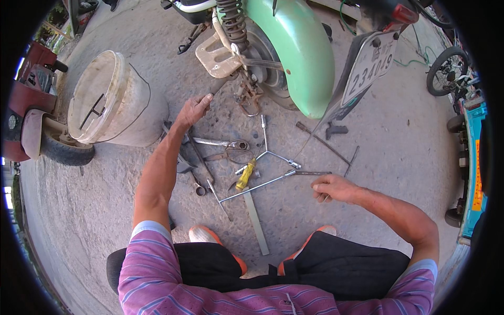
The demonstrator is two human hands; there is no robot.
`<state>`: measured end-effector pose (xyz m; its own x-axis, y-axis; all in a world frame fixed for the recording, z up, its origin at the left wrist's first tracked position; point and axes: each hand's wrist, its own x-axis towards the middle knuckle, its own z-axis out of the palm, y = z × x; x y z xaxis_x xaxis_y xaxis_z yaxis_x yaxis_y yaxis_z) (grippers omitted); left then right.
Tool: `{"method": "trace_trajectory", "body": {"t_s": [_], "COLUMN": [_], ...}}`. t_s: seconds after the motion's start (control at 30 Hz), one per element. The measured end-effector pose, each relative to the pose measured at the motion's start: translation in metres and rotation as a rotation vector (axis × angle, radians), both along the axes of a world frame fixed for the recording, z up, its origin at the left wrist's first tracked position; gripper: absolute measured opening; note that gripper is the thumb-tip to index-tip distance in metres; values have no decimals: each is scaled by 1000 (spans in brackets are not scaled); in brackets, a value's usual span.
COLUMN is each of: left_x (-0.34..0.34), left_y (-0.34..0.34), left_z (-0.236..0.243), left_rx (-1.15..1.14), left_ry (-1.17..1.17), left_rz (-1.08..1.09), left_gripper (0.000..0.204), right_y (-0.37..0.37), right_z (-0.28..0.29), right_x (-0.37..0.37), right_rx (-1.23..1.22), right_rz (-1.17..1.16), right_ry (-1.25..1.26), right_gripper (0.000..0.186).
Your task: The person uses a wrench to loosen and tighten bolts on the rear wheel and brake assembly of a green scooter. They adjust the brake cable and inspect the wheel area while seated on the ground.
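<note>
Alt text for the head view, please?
A person's left hand is near the rear of a green motorbike; the right hand is near a T-wrench. Other tools lie on the ground, and a pale bucket is at left.

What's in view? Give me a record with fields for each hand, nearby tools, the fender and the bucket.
Left hand: closed around a thin dark tool, near the wheel
Right hand: fingers curled, near the T-handle wrench; holding anything unclear
Nearby tools: Y-shaped socket wrench, yellow-handled tool
Fender: green
Bucket: whitish, dark T-shaped tool at its round top
</note>
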<state>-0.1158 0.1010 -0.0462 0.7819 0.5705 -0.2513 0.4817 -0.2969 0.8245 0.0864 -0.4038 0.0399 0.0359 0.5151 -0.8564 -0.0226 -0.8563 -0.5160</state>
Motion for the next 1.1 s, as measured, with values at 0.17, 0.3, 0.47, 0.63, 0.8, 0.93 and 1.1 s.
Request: {"method": "trace_trajectory", "body": {"t_s": [0.17, 0.3, 0.47, 0.63, 0.8, 0.93, 1.1], "left_x": [-6, -7, 0, 0, 1, 0, -8], "left_y": [-5, -7, -6, -5, -16, -24, -51], "left_z": [1, 2, -1, 2, -7, -8, -1], "left_rx": [24, 6, -40, -63, -103, -98, -99], "left_ry": [-14, 4, -44, -87, -42, -55, 59], "left_rz": [37, 55, 54, 52, 60, 59, 204], "left_gripper": [60, 61, 62, 61, 63, 66, 67], "right_y": [-5, -11, -15, -15, -13, -10, -2], "right_z": [3, 1, -3, -3, -1, 0, -3], "right_x": [3, 4, 5, 5, 4, 3, -1], "right_rx": [6, 7, 8, 2, -11, -7, -8], "right_rz": [-31, -30, -31, -31, -10, -2, 16], "right_ry": [21, -3, -5, -17, -18, -9, -35], "right_gripper": [41, 42, 44, 44, 41, 41, 45]}}
